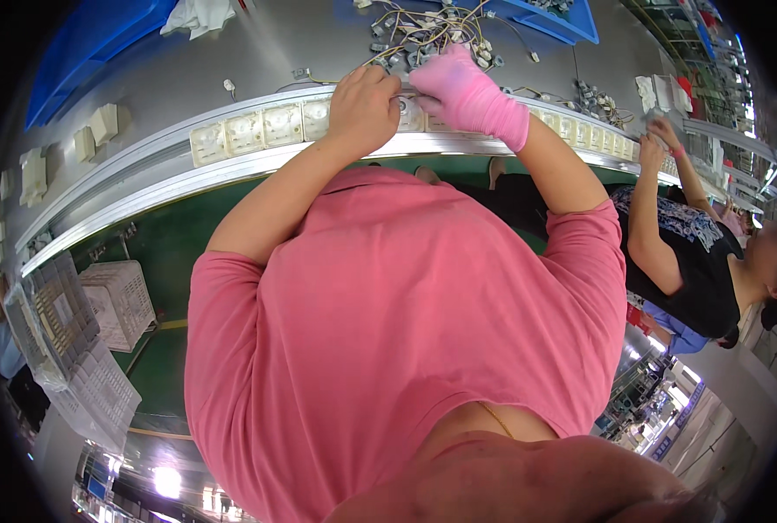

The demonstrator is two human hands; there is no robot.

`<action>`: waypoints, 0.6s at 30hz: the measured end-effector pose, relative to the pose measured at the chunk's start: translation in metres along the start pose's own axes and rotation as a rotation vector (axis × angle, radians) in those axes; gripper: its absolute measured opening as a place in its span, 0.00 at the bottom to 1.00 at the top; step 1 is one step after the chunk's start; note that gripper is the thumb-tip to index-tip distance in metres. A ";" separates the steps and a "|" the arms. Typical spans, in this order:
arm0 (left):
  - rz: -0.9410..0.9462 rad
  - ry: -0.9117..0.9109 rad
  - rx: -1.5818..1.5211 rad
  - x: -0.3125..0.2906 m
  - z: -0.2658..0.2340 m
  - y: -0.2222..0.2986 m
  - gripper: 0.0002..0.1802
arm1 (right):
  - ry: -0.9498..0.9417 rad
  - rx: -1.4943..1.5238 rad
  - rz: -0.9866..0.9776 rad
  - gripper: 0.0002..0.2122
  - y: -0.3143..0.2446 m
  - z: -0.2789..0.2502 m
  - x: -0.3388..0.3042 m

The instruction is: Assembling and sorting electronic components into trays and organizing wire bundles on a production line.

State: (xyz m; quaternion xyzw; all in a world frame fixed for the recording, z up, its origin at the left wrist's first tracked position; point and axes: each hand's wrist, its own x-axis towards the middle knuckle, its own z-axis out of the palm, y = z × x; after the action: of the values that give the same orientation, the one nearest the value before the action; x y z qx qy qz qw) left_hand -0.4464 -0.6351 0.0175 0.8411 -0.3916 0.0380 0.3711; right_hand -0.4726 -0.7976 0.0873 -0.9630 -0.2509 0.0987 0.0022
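Observation:
My bare left hand [366,109] is over a row of white plastic housings [284,126] standing in a metal rail. Its fingers are curled down at the housing by their tips, and what they grip is hidden. Close beside it, my right hand [468,94] wears a pink glove. Those fingers are bent and pressed together above the same part of the row, and anything in them is too small to make out. Between the hands, part of one housing [410,115] shows. Just beyond lies a tangled pile of small grey parts with wires [436,33].
Blue bins stand at the far left [101,48] and far right [554,19]. Loose white housings [103,125] and a white cloth [198,16] lie on the metal bench [275,39]. A co-worker [685,235] works along the line at right. Plastic crates [118,301] stand at lower left.

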 end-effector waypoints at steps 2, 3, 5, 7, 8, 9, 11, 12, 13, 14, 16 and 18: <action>0.011 -0.005 -0.001 0.002 -0.001 0.001 0.06 | 0.013 -0.013 0.048 0.06 -0.001 0.010 -0.001; 0.006 -0.021 -0.003 0.003 -0.002 0.002 0.06 | 0.014 -0.011 0.049 0.06 -0.002 0.013 0.001; 0.003 -0.038 0.000 0.004 -0.004 0.003 0.06 | -0.048 -0.015 0.086 0.06 -0.003 0.015 0.008; -0.018 -0.088 -0.012 0.004 -0.006 0.001 0.08 | -0.085 -0.012 0.090 0.06 -0.006 0.007 0.013; -0.017 -0.087 -0.001 0.002 -0.006 0.000 0.08 | -0.126 -0.012 0.098 0.07 -0.007 0.004 0.013; 0.021 -0.078 -0.028 0.000 -0.007 -0.001 0.09 | -0.113 -0.011 0.091 0.07 -0.005 0.001 0.012; 0.065 -0.066 -0.041 0.002 -0.015 -0.010 0.10 | 0.084 0.332 0.061 0.10 0.004 -0.002 0.001; 0.103 -0.113 -0.124 0.008 -0.020 -0.016 0.11 | 0.316 0.418 0.034 0.12 0.006 -0.001 -0.003; 0.134 -0.161 -0.207 0.010 -0.027 -0.022 0.12 | 0.326 0.421 0.025 0.12 0.007 -0.003 -0.006; 0.085 -0.260 -0.110 0.019 -0.042 -0.033 0.15 | 0.394 0.448 0.096 0.12 0.009 -0.004 -0.009; -0.018 -0.323 0.084 0.035 -0.059 -0.070 0.15 | 0.443 0.452 0.232 0.12 0.014 0.004 -0.012; -0.204 -0.447 0.217 0.047 -0.063 -0.107 0.16 | 0.438 0.440 0.272 0.12 0.010 0.013 -0.012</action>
State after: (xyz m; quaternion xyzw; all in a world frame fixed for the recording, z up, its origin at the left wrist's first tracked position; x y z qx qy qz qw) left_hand -0.3262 -0.5785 0.0155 0.8987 -0.3705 -0.1445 0.1850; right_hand -0.4799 -0.8128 0.0765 -0.9624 -0.0863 -0.0596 0.2505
